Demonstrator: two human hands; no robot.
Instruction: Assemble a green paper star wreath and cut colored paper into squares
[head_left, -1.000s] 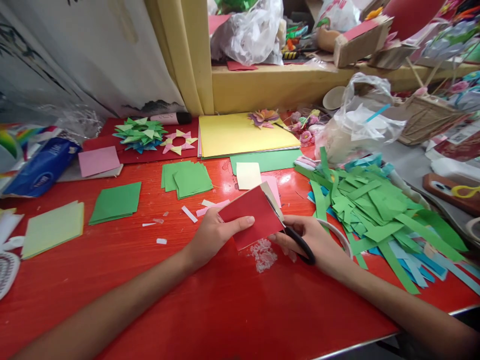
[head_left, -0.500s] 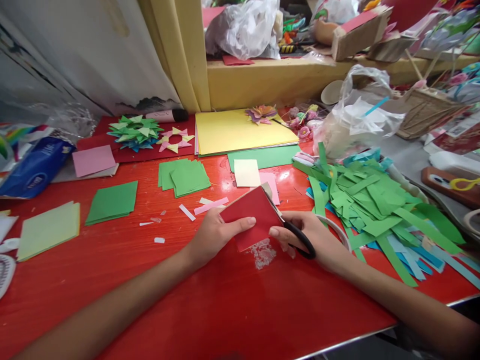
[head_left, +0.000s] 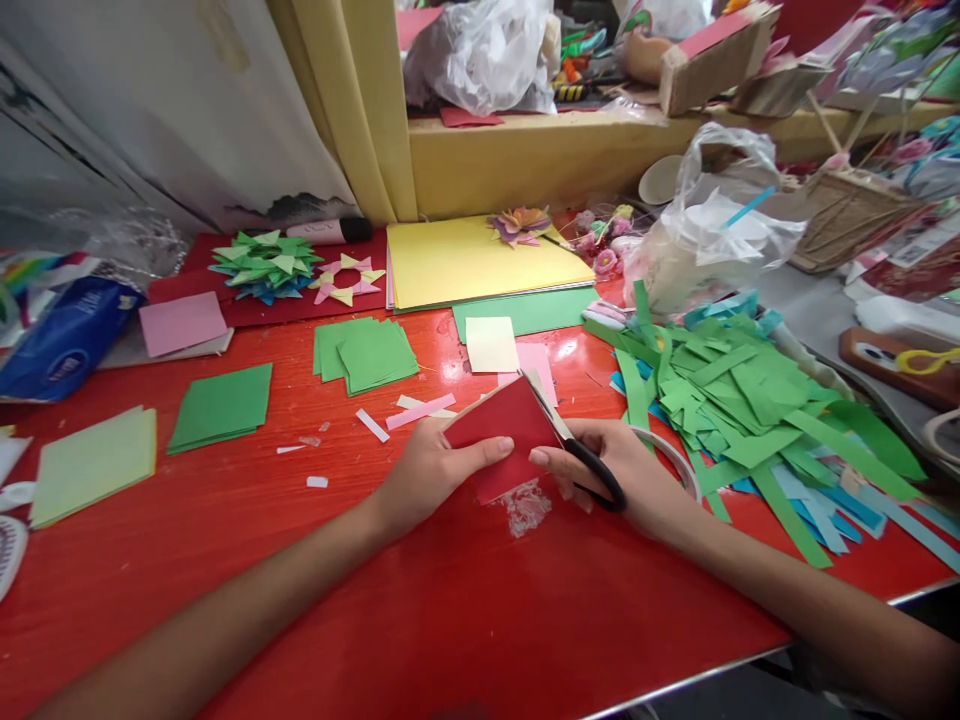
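Observation:
My left hand is closed on a piece of red paper, thumb on top and fingers beneath. Around the black handle of a pair of scissors my right hand is wrapped. The scissor blades lie along the right edge of the red paper, pointing away from me; a pale layer shows at that edge. Just beyond the paper lie a cream paper square and a pink paper square. Under its near corner, a clear crumpled patch sticks to the table.
Green paper strips pile up at right, by a tape roll. Green squares, darker green squares and pale green squares lie leftward. Yellow sheets and a folded paper ring sit at the back.
The scissor blades have shifted slightly along the right edge of the red paper. Both hands keep their hold, and the whole view has moved a little.

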